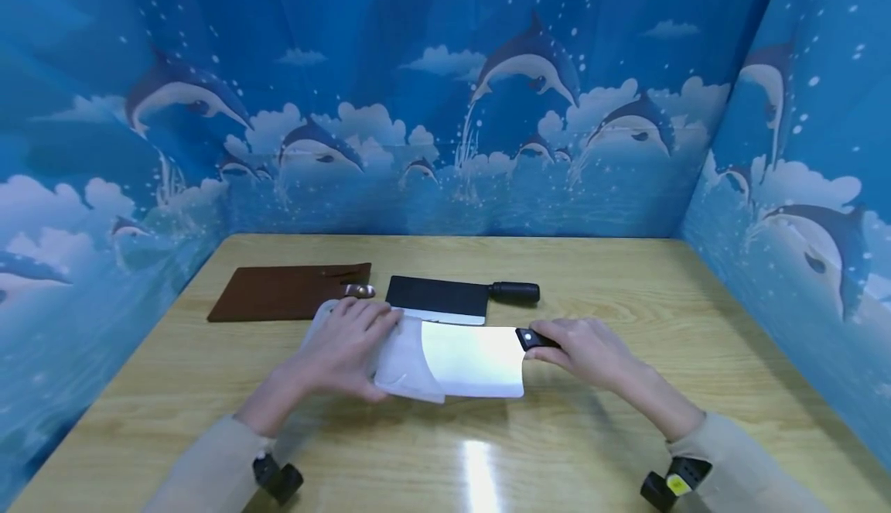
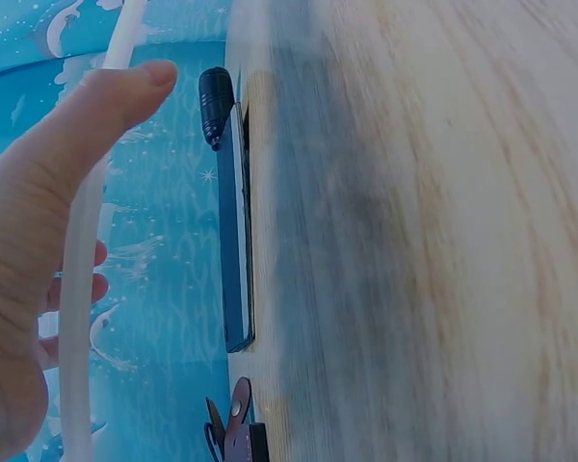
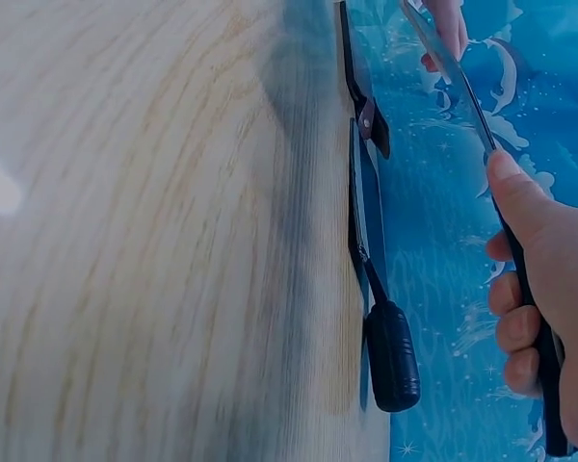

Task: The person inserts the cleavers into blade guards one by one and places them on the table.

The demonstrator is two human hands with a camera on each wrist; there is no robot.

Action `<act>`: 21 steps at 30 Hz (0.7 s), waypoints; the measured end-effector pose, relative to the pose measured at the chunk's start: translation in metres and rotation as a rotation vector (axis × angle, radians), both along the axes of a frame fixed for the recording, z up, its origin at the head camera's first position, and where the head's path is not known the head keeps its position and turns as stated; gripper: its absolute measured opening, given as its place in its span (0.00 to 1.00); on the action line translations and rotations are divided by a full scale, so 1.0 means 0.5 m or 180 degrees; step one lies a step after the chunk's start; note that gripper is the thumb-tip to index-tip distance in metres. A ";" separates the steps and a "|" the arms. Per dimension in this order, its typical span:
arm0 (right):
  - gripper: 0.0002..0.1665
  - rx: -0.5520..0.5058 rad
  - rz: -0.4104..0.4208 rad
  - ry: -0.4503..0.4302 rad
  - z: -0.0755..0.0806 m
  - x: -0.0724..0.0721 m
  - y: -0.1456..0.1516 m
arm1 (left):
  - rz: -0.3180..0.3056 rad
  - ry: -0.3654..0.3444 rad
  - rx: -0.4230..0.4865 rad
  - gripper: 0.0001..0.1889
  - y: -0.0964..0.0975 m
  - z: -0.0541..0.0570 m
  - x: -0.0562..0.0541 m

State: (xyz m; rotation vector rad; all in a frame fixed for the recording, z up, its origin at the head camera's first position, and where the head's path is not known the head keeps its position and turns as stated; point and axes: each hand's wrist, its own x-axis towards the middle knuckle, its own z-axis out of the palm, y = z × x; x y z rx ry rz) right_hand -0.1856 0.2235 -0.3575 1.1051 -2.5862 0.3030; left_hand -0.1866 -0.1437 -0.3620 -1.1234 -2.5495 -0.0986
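My right hand (image 1: 585, 350) grips the black handle (image 1: 536, 340) of a cleaver with a broad, shiny blade (image 1: 476, 362). The front part of that blade lies inside a translucent white blade sheath (image 1: 411, 366). My left hand (image 1: 348, 349) holds the sheath, thumb on the near side and fingers on the far side, as the left wrist view shows. Both are raised above the table. Just behind them a second cleaver (image 1: 438, 295), dark-bladed with a pale edge and a black handle, lies flat. How deep the blade goes in the sheath is partly hidden by my left hand.
A brown leather sheath (image 1: 278, 293) with a snap strap lies at the back left of the wooden table (image 1: 592, 451). Blue curtains (image 1: 431, 111) printed with dolphins stand behind and beside the table.
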 end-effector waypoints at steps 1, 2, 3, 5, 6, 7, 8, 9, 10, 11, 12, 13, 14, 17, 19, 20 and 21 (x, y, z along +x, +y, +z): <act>0.19 0.0003 0.0007 0.0008 0.001 0.000 0.001 | 0.0002 -0.0013 -0.0005 0.56 0.001 0.001 -0.001; 0.19 0.0006 0.0018 0.0023 0.002 0.001 0.002 | 0.0005 -0.0029 -0.0009 0.55 0.002 0.001 -0.001; 0.18 0.0009 0.0028 0.0040 0.002 0.001 0.003 | 0.0011 -0.0049 -0.0014 0.55 0.003 0.001 -0.001; 0.18 0.0019 0.0041 0.0084 0.002 0.002 0.003 | 0.0036 -0.0089 -0.0029 0.55 0.005 0.001 -0.001; 0.18 0.0032 0.0036 0.0099 0.001 0.003 0.002 | 0.0047 -0.0108 -0.0032 0.55 0.007 0.001 0.000; 0.17 0.0043 0.0033 0.0086 0.000 0.004 0.000 | 0.0055 -0.0132 -0.0039 0.55 0.010 0.001 0.000; 0.17 0.0047 0.0033 0.0068 0.000 0.005 -0.004 | 0.0055 -0.0158 -0.0046 0.55 0.014 0.000 0.000; 0.18 0.0048 0.0030 0.0062 -0.001 0.005 -0.008 | 0.0049 -0.0181 -0.0055 0.55 0.020 -0.001 0.001; 0.18 0.0047 0.0028 0.0053 -0.004 0.006 -0.013 | 0.0038 -0.0213 -0.0062 0.55 0.026 -0.003 0.001; 0.18 0.0044 0.0028 0.0045 -0.006 0.006 -0.019 | 0.0026 -0.0246 -0.0071 0.55 0.033 -0.005 0.001; 0.18 0.0035 0.0031 0.0046 -0.010 0.005 -0.025 | 0.0017 -0.0275 -0.0079 0.55 0.040 -0.008 0.002; 0.18 0.0015 0.0041 0.0046 -0.014 0.005 -0.031 | 0.0009 -0.0306 -0.0091 0.55 0.048 -0.010 0.003; 0.17 0.0003 0.0038 0.0075 -0.017 0.004 -0.037 | 0.0016 -0.0324 -0.0110 0.55 0.055 -0.013 0.003; 0.16 -0.0011 -0.0001 0.0093 -0.030 0.002 -0.052 | 0.0061 -0.0324 -0.0145 0.56 0.075 -0.022 0.006; 0.15 -0.0020 -0.0036 0.0044 -0.034 0.001 -0.061 | 0.0082 -0.0294 -0.0137 0.56 0.088 -0.026 0.007; 0.14 -0.0020 -0.0065 -0.0004 -0.036 0.001 -0.065 | 0.0086 -0.0271 -0.0127 0.56 0.094 -0.028 0.007; 0.14 -0.0024 -0.0097 -0.0041 -0.036 0.000 -0.069 | 0.0082 -0.0254 -0.0107 0.56 0.100 -0.028 0.007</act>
